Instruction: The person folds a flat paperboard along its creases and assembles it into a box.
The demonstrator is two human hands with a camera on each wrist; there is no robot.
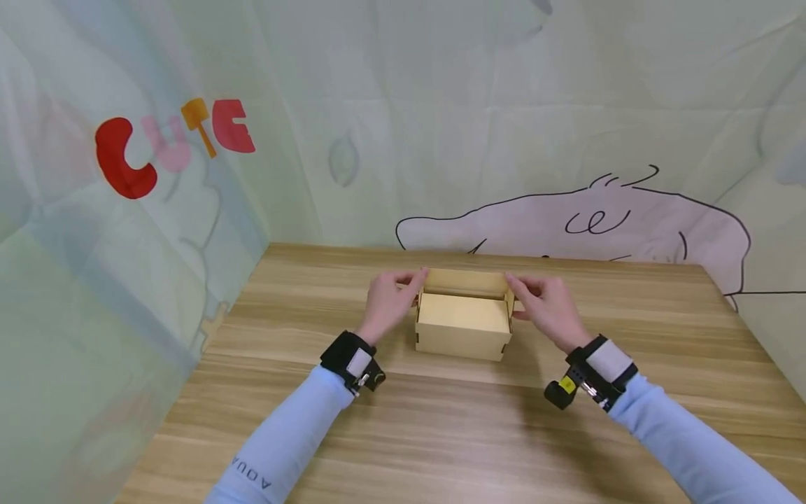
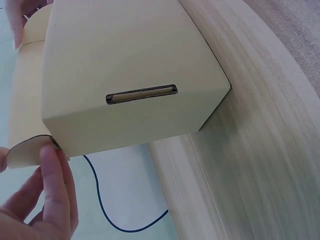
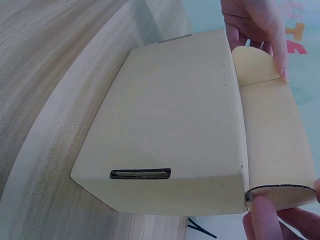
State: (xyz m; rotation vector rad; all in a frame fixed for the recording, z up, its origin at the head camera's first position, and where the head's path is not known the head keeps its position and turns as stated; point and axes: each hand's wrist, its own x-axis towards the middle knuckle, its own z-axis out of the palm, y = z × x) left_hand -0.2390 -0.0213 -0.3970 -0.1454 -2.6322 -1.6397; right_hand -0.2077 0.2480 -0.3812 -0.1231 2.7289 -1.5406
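A small pale-brown cardboard box sits on the table, its hinged lid standing raised along the far edge. The lid carries a rounded side tab at each end. At the left end my left hand pinches the lid's corner and tab between thumb and fingers. My right hand pinches the right end the same way, with fingers against the other tab. Narrow slots show along the box's edges in both wrist views. What lies inside the box is hidden.
The wood-grain table stretches around the box. Behind it and at the left hangs a pale printed cloth with coloured letters and a line drawing. Cameras on black straps sit on both wrists.
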